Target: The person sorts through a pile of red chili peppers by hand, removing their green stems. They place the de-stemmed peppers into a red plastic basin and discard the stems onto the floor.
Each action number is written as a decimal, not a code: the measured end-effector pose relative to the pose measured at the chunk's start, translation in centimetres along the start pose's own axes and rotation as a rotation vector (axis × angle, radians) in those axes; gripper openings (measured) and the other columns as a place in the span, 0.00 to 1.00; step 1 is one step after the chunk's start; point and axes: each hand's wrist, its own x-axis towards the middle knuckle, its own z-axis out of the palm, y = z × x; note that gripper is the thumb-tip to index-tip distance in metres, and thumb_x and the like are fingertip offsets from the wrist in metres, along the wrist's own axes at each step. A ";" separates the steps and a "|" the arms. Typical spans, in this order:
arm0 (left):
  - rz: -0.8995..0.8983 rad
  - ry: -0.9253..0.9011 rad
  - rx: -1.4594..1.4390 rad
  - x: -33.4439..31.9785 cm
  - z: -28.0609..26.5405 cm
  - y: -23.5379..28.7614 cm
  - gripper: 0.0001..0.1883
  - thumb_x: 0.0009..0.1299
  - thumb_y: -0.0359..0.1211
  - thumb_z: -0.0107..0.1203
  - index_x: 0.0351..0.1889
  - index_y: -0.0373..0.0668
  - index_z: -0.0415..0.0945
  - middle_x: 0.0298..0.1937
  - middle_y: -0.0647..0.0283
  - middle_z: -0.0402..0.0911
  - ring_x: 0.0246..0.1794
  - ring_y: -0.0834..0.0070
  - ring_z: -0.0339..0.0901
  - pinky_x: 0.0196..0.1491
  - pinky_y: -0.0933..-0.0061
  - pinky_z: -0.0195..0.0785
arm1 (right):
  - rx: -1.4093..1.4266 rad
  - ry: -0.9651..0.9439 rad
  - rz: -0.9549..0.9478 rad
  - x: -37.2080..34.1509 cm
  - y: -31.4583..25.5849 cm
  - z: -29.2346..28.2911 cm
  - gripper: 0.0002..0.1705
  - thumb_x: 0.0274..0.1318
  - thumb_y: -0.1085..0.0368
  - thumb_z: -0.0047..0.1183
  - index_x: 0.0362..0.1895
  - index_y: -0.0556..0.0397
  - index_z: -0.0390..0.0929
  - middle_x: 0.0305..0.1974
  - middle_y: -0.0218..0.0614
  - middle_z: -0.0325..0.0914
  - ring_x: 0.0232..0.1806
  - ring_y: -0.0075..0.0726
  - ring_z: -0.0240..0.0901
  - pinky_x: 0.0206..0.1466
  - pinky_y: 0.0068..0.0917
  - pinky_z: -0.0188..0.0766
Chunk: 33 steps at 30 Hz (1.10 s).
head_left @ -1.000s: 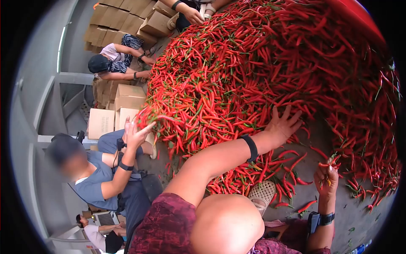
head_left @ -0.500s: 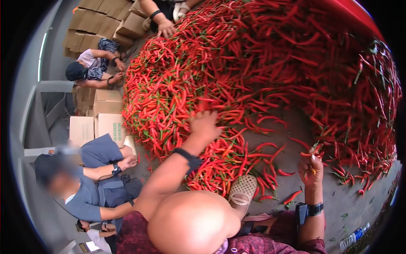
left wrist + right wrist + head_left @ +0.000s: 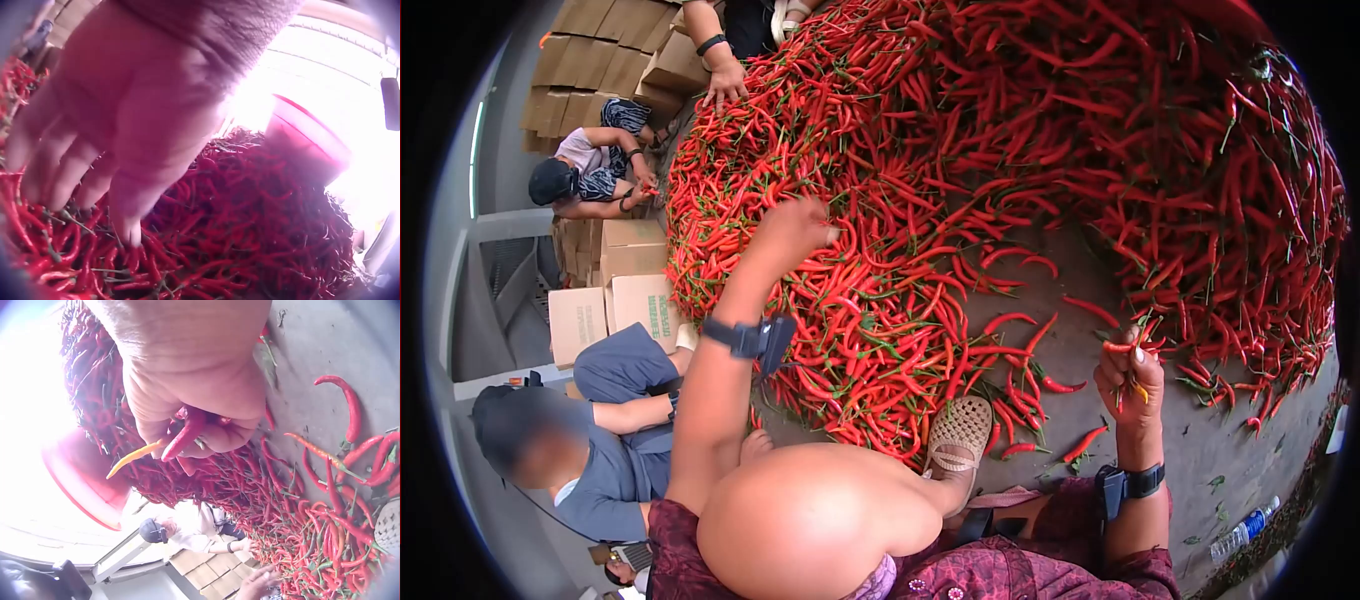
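Observation:
A big heap of red chili peppers (image 3: 880, 200) with green stems spreads over the floor. My left hand (image 3: 790, 235) is over the left side of the heap. In the left wrist view its fingers (image 3: 87, 181) are loosely bent and point down, tips right at the peppers, none visibly gripped. On the right, my right hand (image 3: 1130, 385) is raised above the floor and holds a small bunch of chili peppers. A red chili pepper (image 3: 184, 434) and a yellow-orange one (image 3: 132, 457) stick out of the fist; the rest of the bunch is hidden by the fingers.
Loose peppers (image 3: 1025, 395) lie near my woven shoe (image 3: 960, 435). A red tub (image 3: 306, 137) stands behind the heap. Cardboard boxes (image 3: 638, 255) are stacked at the left, where several people (image 3: 615, 450) sit. A plastic bottle (image 3: 1245, 525) lies at lower right.
My left hand has swept left across the heap, from its right-hand edge with fingers spread, to the left part. My right hand keeps its bunch of chili peppers. The head view has shifted.

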 end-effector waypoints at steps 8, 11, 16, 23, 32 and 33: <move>0.381 0.016 0.176 8.7 4.6 6.4 0.44 0.50 0.43 0.68 0.65 0.44 0.61 0.64 0.50 0.64 0.64 0.50 0.61 0.61 0.56 0.61 | -0.059 -0.026 0.023 1.2 0.8 -1.1 0.14 0.54 0.61 0.57 0.43 0.48 0.71 0.23 0.24 0.60 0.21 0.21 0.56 0.21 0.20 0.53; 0.274 -0.098 0.300 9.6 7.9 5.4 0.54 0.43 0.44 0.72 0.70 0.49 0.53 0.66 0.52 0.61 0.64 0.45 0.59 0.62 0.53 0.60 | -0.037 0.036 0.041 1.5 1.0 -0.8 0.15 0.51 0.62 0.59 0.41 0.49 0.71 0.23 0.25 0.61 0.20 0.21 0.57 0.21 0.20 0.53; 0.220 -0.095 0.264 9.8 8.0 4.8 0.59 0.39 0.39 0.74 0.71 0.55 0.50 0.67 0.55 0.59 0.62 0.45 0.60 0.62 0.51 0.61 | -0.027 0.109 0.058 1.8 1.1 -1.6 0.15 0.51 0.61 0.59 0.41 0.48 0.71 0.22 0.24 0.60 0.21 0.22 0.57 0.22 0.20 0.52; 0.089 -0.165 0.183 8.1 6.9 4.2 0.57 0.40 0.41 0.73 0.69 0.42 0.52 0.60 0.47 0.70 0.60 0.49 0.67 0.59 0.57 0.63 | 0.016 0.051 0.055 1.8 1.0 -1.9 0.15 0.52 0.61 0.58 0.45 0.45 0.74 0.23 0.23 0.60 0.21 0.21 0.56 0.23 0.20 0.51; 0.022 -0.352 0.144 6.6 6.5 3.5 0.51 0.39 0.43 0.73 0.64 0.37 0.62 0.54 0.47 0.76 0.56 0.53 0.73 0.57 0.63 0.66 | 0.001 0.055 0.068 1.9 1.4 -2.0 0.14 0.52 0.60 0.58 0.44 0.44 0.75 0.24 0.23 0.62 0.21 0.20 0.56 0.23 0.20 0.51; 0.049 -0.378 0.137 6.4 6.6 3.2 0.50 0.39 0.42 0.73 0.63 0.37 0.63 0.53 0.48 0.77 0.55 0.53 0.74 0.56 0.63 0.66 | 0.004 0.052 0.068 2.0 1.4 -2.2 0.14 0.53 0.60 0.58 0.44 0.44 0.75 0.24 0.23 0.62 0.21 0.20 0.56 0.23 0.20 0.51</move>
